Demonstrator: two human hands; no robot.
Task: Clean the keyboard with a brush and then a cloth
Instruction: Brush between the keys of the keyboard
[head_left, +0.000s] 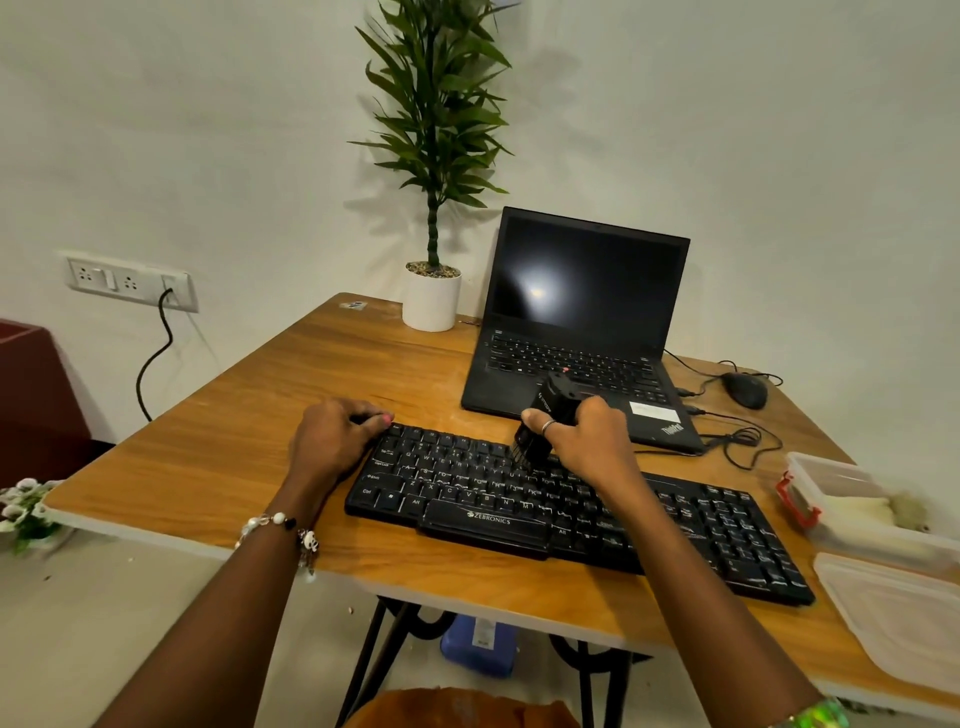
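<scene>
A black keyboard (670, 525) lies at an angle across the wooden table (249, 447). My right hand (584, 436) grips a black brush (545, 421), whose bristles point down onto the upper key rows near the keyboard's middle. My left hand (332, 431) rests on the keyboard's far left corner, its fingers curled over the edge. A pale cloth (862, 506) lies inside an open plastic box (810, 467) at the right.
An open black laptop (582, 322) stands behind the keyboard, with a mouse (745, 389) and loose cables to its right. A potted plant (431, 299) stands at the back. The box lid (898, 618) lies at the right front edge.
</scene>
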